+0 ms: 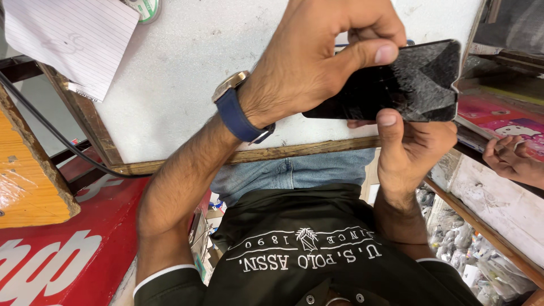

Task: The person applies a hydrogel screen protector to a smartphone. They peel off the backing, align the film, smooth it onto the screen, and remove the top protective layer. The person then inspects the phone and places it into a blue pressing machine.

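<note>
both hands grip the cracked black phone (pixel 396 85) above the white worktop (pixel 187 73): left hand (pixel 317 54) thumb on the glass, right hand (pixel 411 150) beneath; best press gently, thumbs off the shattered corner.

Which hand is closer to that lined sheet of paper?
Left. The left hand grips the cracked phone on the side towards the lined paper; the right hand holds the phone from below, farther off.
</note>
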